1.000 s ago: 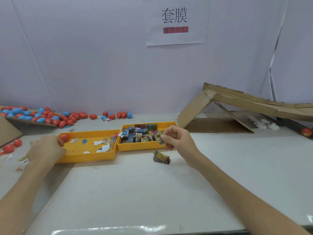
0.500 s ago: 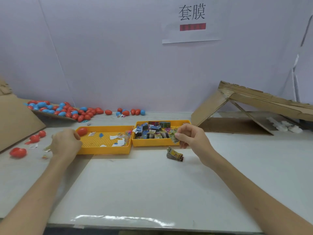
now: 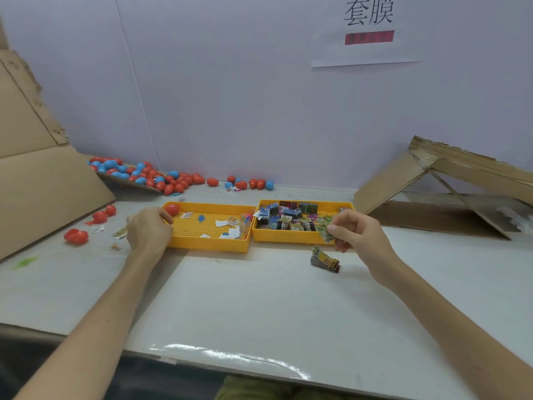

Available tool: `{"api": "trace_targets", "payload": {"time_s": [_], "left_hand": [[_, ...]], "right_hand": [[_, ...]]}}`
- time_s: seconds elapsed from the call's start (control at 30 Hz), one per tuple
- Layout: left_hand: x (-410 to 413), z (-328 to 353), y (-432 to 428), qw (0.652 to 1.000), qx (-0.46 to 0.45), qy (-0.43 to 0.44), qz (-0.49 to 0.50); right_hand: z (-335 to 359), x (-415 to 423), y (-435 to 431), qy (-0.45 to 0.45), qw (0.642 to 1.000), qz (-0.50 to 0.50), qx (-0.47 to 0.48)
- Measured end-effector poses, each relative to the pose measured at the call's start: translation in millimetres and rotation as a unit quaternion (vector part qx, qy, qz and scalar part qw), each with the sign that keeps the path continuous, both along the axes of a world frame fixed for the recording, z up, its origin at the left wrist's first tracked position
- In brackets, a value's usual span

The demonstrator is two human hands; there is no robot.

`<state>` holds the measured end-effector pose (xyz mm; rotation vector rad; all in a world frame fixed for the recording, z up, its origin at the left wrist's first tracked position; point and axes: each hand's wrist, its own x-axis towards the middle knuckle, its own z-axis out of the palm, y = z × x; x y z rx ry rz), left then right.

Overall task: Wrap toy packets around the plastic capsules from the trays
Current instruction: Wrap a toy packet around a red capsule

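right hand [image 3: 359,236] pinches a green packet [image 3: 325,233] in its fingers, now drawn to the near rim of its tray [image 3: 294,241] for wrapping; left hand [image 3: 148,233] curls its fingers beside a red capsule [image 3: 172,209], grip unclear

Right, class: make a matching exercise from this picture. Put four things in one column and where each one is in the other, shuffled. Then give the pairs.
Things
1. red capsule beside the left hand
2. green packet
3. packet stack
4. paper sign

Places
A. on the wall
B. on the table, in front of the right tray
C. in a far corner of the left tray
D. pinched by the right hand

Pairs: 1-C, 2-D, 3-B, 4-A
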<state>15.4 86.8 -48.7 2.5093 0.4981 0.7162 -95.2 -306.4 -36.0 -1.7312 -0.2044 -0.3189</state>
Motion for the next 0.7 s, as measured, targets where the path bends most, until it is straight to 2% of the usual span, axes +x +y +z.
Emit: {"api": "trace_targets", "payload": {"time_s": [0.17,0.4,0.5,0.57,0.63,0.7], "left_hand": [[-9.0,-12.4,4.3,0.989,-0.062,-0.126,-0.054],[-9.7,-5.6,-13.7,0.975,-0.154,-0.162,-0.021],[-19.4,6.7,-28.0,0.966,-0.151,-0.192,-0.089],[-29.4,19.1,-47.0,0.947,-0.168,-0.213,-0.171],[-38.3,31.6,-73.4,0.919,-0.233,-0.199,-0.249],[-45.0,40.8,-105.5,0.857,-0.362,-0.138,-0.341]], "right_hand": [[-0.8,0.6,-0.7,-0.002,1.0,0.003,0.004],[0.2,1.8,-2.2,0.0,0.999,0.017,0.028],[-1.9,2.2,-0.7,-0.01,0.999,0.02,0.025],[-3.1,1.9,0.4,-0.01,0.999,0.018,0.026],[-3.4,1.0,1.1,-0.006,0.999,0.016,0.03],[-3.1,0.7,0.6,-0.003,0.999,0.009,0.035]]}}
